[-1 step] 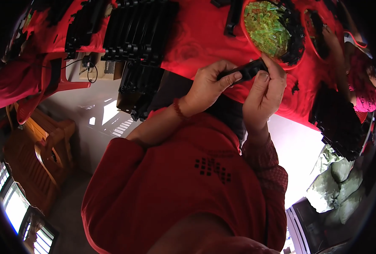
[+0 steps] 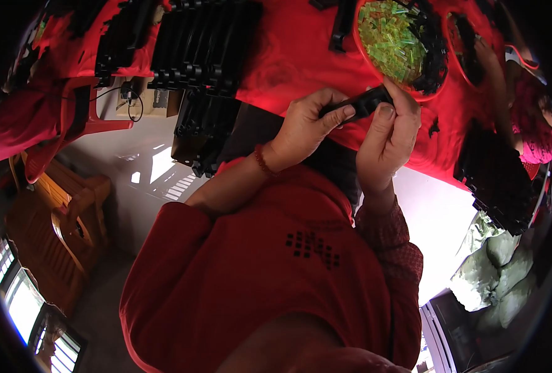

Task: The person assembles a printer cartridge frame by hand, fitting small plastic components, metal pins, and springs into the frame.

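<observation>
Black and small, a long plastic part (image 2: 360, 102) sits between the two hands, just above the near edge of the tabletop (image 2: 288, 56). The left hand (image 2: 307, 127) is curled around the part's left end, with the thumb pressed on top. The right hand (image 2: 391, 133) pinches the right end between thumb and fingers. Both hands are closed on the part and hold it up off the red cloth.

The tabletop is covered by that red cloth. Just past the hands stands a round red bowl (image 2: 366, 59) full of little see-through green pieces (image 2: 391, 37). Some dark bits lie along the bowl's right side. The black part almost touches the bowl's near rim.

To the left, rows of black plastic parts (image 2: 204, 43) lie in stacks on the cloth, and more black stacks (image 2: 204, 127) hang over the near edge below them. On the right side there is another pile of black parts (image 2: 493, 177).

A thin red bracelet (image 2: 262, 161) is on the left wrist. The person wears a red top (image 2: 276, 273) with a small pattern of black squares.

Another person in pink (image 2: 531, 118) is at the far right, by a second bowl (image 2: 465, 46). A red plastic chair (image 2: 71, 118) stands at the left, and a wooden bench (image 2: 58, 211) is on the floor below it.
</observation>
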The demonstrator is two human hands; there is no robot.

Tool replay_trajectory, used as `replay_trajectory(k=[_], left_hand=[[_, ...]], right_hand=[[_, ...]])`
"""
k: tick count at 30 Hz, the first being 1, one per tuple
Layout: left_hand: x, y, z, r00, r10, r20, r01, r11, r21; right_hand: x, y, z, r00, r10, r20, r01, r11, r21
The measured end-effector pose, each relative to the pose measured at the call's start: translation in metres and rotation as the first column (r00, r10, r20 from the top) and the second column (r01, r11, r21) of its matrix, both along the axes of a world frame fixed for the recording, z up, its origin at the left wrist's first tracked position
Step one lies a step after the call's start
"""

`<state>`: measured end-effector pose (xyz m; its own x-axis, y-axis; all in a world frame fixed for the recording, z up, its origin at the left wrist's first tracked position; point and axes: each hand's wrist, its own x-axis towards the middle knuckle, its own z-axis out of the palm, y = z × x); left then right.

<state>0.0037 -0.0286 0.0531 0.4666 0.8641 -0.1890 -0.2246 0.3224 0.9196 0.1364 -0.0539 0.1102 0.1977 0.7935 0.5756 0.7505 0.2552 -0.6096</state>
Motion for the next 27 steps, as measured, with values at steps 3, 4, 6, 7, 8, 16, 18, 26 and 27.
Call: replay_trajectory(k=[3, 4, 6, 7, 8, 16, 18, 26, 27], left_hand=[[0.001, 0.007, -0.003, 0.997, -0.045, -0.070, 0.048, 0.998, 0.043], [0.000, 0.011, -0.002, 0.996, -0.049, -0.071, 0.051, 0.998, 0.038], [-0.004, 0.017, 0.002, 0.985, -0.148, -0.089, 0.145, 0.988, -0.044], [-0.007, 0.019, 0.005, 0.967, -0.225, -0.121, 0.223, 0.974, -0.033], [-0.009, 0.020, 0.005, 0.966, -0.230, -0.121, 0.227, 0.973, -0.036], [-0.021, 0.028, 0.016, 0.940, -0.333, -0.069, 0.327, 0.941, -0.091], [-0.021, 0.028, 0.015, 0.947, -0.321, -0.029, 0.319, 0.945, -0.067], [-0.018, 0.022, 0.005, 0.947, -0.058, -0.317, 0.216, 0.844, 0.491], [-0.021, 0.022, 0.007, 0.842, -0.051, -0.538, 0.353, 0.805, 0.477]], right_hand=[[0.004, 0.003, -0.003, 1.000, -0.015, 0.000, 0.015, 1.000, -0.026], [0.008, 0.004, -0.006, 0.999, -0.032, -0.032, 0.029, 0.996, -0.081], [0.014, 0.006, -0.011, 0.996, -0.055, -0.064, 0.046, 0.989, -0.141], [0.017, 0.005, -0.014, 0.993, -0.062, -0.099, 0.047, 0.988, -0.149], [0.018, 0.006, -0.016, 0.989, -0.069, -0.133, 0.048, 0.986, -0.158], [0.017, 0.008, -0.013, 0.926, -0.113, -0.361, 0.031, 0.974, -0.226], [0.019, 0.008, -0.018, 0.925, -0.128, -0.359, 0.048, 0.974, -0.223], [0.027, 0.001, -0.044, 0.867, -0.187, -0.462, 0.030, 0.945, -0.325], [0.027, -0.001, -0.046, 0.834, -0.238, -0.497, 0.003, 0.904, -0.428]])
